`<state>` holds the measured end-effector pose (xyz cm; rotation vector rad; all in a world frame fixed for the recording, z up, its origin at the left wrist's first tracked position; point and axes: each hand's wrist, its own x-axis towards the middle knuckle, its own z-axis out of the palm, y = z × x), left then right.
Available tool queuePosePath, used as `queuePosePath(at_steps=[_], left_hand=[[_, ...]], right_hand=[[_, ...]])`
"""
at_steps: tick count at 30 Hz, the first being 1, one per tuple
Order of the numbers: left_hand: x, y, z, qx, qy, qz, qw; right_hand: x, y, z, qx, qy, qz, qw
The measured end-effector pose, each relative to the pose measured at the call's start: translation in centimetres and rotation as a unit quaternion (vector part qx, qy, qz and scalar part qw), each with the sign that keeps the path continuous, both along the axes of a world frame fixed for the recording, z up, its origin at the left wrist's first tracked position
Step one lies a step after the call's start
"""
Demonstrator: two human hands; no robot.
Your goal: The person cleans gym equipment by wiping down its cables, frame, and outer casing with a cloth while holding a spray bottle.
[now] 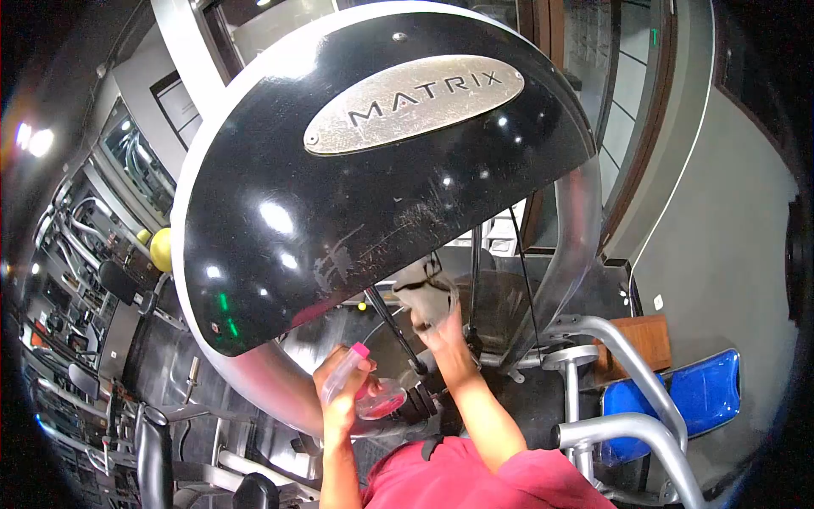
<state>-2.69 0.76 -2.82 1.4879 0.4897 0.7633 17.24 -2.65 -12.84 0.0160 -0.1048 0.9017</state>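
Note:
My left hand [341,386] is closed around a clear spray bottle [386,402] with pink parts, its body tilted to the right. In my right hand [441,329] is a crumpled grey-beige cloth [424,293] with dark marks. The cloth is just under the lower edge of a large, glossy black machine cover [381,212] marked MATRIX. Pale smears and scratches show on the cover near that edge. My fingers are partly hidden behind the cloth and the bottle.
A silver frame with curved bars [632,433] stands at the right, near a blue padded seat [716,390] and a brown wooden panel [638,343]. Other gym machines and a yellow ball [161,249] are at the left. Black cables [524,276] run down below the cover.

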Motion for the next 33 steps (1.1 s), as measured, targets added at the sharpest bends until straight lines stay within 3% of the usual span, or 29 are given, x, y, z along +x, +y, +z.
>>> queuePosePath(at_steps=[2, 5, 8, 10, 11, 13, 15, 17, 18, 19, 21, 23, 25, 27, 28, 31, 33], left_hand=[[0.1, 0.1, -0.2, 0.005, -0.007, -0.007, 1.000], [0.1, 0.3, -0.6, 0.011, -0.003, -0.009, 1.000], [0.3, 0.3, -0.9, -0.004, -0.017, -0.006, 1.000], [0.4, 0.3, -1.1, -0.006, -0.038, -0.003, 0.999], [0.4, 0.3, -1.1, -0.005, -0.035, 0.000, 0.999], [0.5, 0.3, -0.9, 0.015, -0.029, 0.017, 0.999], [0.6, 0.1, -0.2, 0.010, -0.013, 0.030, 0.999], [0.9, 0.0, 0.2, 0.057, -0.034, 0.049, 0.997], [1.3, -0.3, 0.5, 0.063, -0.031, 0.083, 0.994], [1.6, 0.0, 0.4, 0.061, -0.027, 0.088, 0.994], [2.4, 0.9, -0.2, 0.187, -0.062, 0.135, 0.971], [2.7, -0.2, 1.3, 0.147, -0.050, 0.111, 0.982], [3.2, -0.5, 1.7, 0.140, -0.064, 0.133, 0.979], [3.4, -0.8, 2.1, 0.136, -0.066, 0.151, 0.977], [3.4, -0.9, 2.0, 0.104, -0.086, 0.153, 0.979], [2.9, -0.9, 2.2, 0.073, -0.094, 0.150, 0.982], [2.6, -0.9, 2.2, 0.099, -0.114, 0.148, 0.977]], right_hand=[[0.7, 0.5, -3.0, 0.029, -0.019, 0.011, 0.999], [1.1, 1.5, -3.6, 0.062, 0.089, 0.009, 0.994], [2.0, 2.3, 1.2, 0.095, 0.026, 0.033, 0.995], [2.1, 2.6, 3.3, 0.243, -0.057, 0.111, 0.962], [1.7, 2.3, 4.1, 0.245, -0.053, 0.113, 0.962], [0.8, 1.9, 5.0, 0.088, -0.087, 0.049, 0.991], [0.6, 1.6, 1.7, 0.074, -0.114, 0.045, 0.990], [-0.4, 0.4, 0.2, -0.063, -0.150, -0.012, 0.987], [-1.8, -2.4, 5.0, -0.257, -0.091, 0.017, 0.962], [-1.6, -2.5, 4.4, -0.284, -0.092, 0.014, 0.954], [-2.4, -3.4, 2.4, -0.320, -0.100, -0.032, 0.942], [-2.5, -3.8, 0.1, -0.350, -0.164, -0.081, 0.919], [-2.1, -3.5, -3.9, -0.385, -0.160, -0.080, 0.905], [-1.5, -3.2, -7.4, -0.412, -0.250, -0.044, 0.875], [-2.6, -5.9, -1.4, -0.364, -0.310, 0.011, 0.878], [-3.7, -5.0, -1.2, -0.423, -0.359, -0.057, 0.830], [-3.6, -5.2, -1.1, -0.390, -0.409, -0.039, 0.824]])
